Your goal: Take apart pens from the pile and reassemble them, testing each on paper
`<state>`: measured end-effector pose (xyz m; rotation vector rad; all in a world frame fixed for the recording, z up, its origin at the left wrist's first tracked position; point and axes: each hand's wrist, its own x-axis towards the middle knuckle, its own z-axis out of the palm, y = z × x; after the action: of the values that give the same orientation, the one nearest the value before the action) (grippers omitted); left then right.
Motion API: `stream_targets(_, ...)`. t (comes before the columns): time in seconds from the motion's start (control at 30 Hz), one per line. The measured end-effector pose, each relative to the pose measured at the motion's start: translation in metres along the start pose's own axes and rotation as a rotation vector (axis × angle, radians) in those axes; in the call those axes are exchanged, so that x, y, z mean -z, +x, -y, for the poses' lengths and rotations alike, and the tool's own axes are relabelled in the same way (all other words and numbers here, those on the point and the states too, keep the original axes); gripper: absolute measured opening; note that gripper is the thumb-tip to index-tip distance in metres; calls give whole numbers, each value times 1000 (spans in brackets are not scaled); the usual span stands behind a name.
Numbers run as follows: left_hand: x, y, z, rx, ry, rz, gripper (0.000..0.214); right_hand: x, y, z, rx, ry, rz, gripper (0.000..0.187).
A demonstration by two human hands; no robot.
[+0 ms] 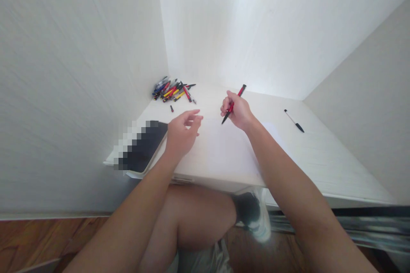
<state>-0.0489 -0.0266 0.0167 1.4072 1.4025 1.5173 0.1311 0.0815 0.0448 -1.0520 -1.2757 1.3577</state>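
Now: red pen pinched in the right hand

Right now the person's right hand (pixel 238 111) is gripping a red pen (pixel 241 91) over the middle of the white desk (pixel 320 153), toward its far edge. The fingers are closing around the lower part of the barrel. The black tip is poking out below them, slanting down and left toward the desk surface, while the red upper end is sticking up and right past the knuckles. Whether the tip is touching the surface, I cannot tell.

The left hand (pixel 181 134) is hanging open just left of it, grasping nothing, its fingers (pixel 192 115) loosely spread and slightly curled, apart from the pen. A dark tablet (pixel 149 145) is lying at the near left corner beside that hand. A heap of coloured pens (pixel 173 90) is sitting in the far left corner, with a small dark cap (pixel 171 108) just in front of it. A white pen (pixel 294 120) with a black end is lying alone toward the right edge.
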Motion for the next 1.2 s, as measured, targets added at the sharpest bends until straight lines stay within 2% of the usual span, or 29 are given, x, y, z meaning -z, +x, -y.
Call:
stream_targets(0.07, -3, -6, -2, -22, 115, 158, 29, 10, 5, 0, -37, 15, -71, 56)
stream_targets(0.13, -9, -11, -3, -103, 236, 278, 24, 18, 6, 0, -75, -15, -87, 56)
stream_targets(0.2, -15, -16, -2, -184, 341, 371, 25, 22, 4, 1, -114, -35, -26, 55)
stream_targets(0.27, -20, -18, 2, -247, 444, 462, 28, 22, 0, 2, -119, -44, 87, 50)
stream_targets(0.33, -22, -18, 7, -293, 551, 537, 38, 20, -3, 2, -59, -73, 165, 37)
stream_targets(0.4, -21, -17, 11, -317, 639, 607, 50, 18, -2, 1, 35, -148, 171, 22)
stream_targets(0.47, -19, -17, 13, -328, 689, 660, 54, 19, 3, -4, 85, -242, 173, 15)
stream_targets(0.6, -18, -16, 12, -346, 720, 679, 51, 30, 14, -23, 6, -331, 229, 13)
stream_targets(0.67, -19, -16, 11, -340, 729, 679, 51, 37, 17, -34, -15, -304, 185, 13)
stream_targets(0.8, -23, -16, 4, -298, 774, 700, 56, 44, 17, -46, 34, -315, 150, 7)
stream_targets(0.97, -29, -21, -3, -241, 848, 777, 60, 43, 11, -41, 62, -358, 147, 7)
stream_targets(1.2, -35, -32, -2, -244, 886, 828, 65, 49, 5, -37, 3, -321, 231, 13)
